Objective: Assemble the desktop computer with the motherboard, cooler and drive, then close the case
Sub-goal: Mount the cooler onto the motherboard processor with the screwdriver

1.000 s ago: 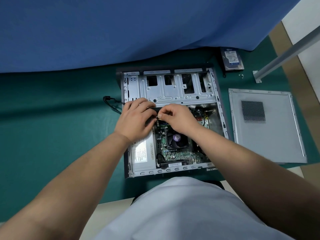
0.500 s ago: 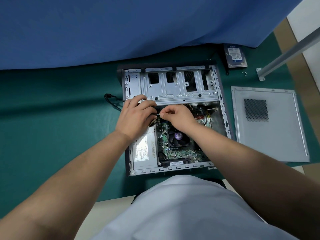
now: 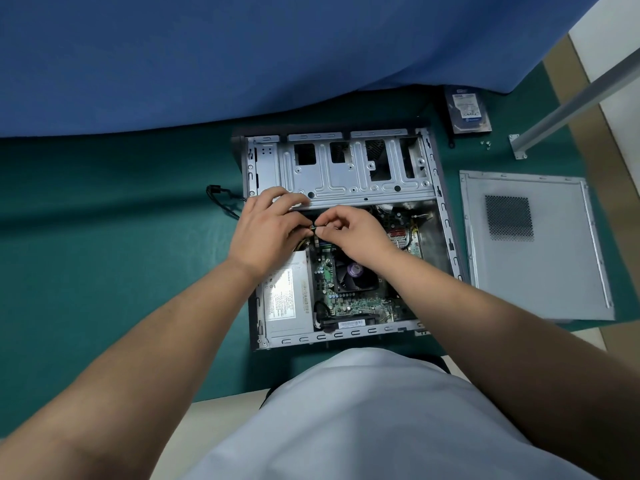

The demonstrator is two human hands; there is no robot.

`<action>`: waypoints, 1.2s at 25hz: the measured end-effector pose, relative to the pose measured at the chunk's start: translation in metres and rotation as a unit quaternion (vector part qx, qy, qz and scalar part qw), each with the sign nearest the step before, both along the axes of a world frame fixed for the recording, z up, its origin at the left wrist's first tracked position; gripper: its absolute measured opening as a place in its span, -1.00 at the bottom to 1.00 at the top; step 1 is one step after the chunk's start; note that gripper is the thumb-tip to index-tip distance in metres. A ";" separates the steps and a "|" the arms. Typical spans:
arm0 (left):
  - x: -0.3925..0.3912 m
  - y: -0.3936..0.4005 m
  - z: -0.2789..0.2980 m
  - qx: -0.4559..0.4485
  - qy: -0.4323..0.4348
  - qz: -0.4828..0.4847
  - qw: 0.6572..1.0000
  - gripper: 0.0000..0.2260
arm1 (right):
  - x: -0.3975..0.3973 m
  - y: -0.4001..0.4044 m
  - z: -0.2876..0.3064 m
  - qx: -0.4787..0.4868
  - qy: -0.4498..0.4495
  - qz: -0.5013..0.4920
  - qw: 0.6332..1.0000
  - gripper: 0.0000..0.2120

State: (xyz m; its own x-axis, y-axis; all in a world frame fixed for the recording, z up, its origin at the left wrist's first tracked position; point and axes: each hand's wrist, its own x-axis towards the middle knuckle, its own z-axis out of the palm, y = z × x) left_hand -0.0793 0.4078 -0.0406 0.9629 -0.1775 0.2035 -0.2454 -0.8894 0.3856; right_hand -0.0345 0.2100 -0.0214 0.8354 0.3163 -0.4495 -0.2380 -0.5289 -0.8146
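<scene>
The case (image 3: 346,237) lies open on its side on the green mat (image 3: 121,237), near the mat's front edge. The motherboard (image 3: 349,299) is seated inside, with the cooler (image 3: 355,273) mounted on it. The drive (image 3: 467,112) is not fitted; it lies at the mat's far edge, near the right corner. The side panel (image 3: 533,247) lies just right of the case.

Step in hand, by judgement: cabling. The left hand (image 3: 266,233) and right hand (image 3: 356,233) meet above the board, just below the drive cage (image 3: 346,168). The fingertips of both are curled inward, pinching what appears to be a small connector (image 3: 313,228) between them; its type cannot be made out.

Next move calls for aligning the plug with its header and pressing it squarely home. Drive fitting and panel closure remain outstanding.
</scene>
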 end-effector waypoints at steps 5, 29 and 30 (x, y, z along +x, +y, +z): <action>0.000 0.000 0.003 -0.001 0.026 0.002 1.000 -0.81 | -0.003 0.003 0.002 -0.031 -0.069 0.010 0.997 -0.95; 0.000 -0.003 0.008 -0.008 0.044 0.094 0.995 -0.65 | -0.020 0.025 -0.054 -0.366 -0.141 0.136 0.910 -0.91; 0.001 -0.003 0.008 -0.008 0.044 0.093 0.995 -0.65 | -0.020 0.025 -0.055 -0.368 -0.141 0.138 0.909 -0.90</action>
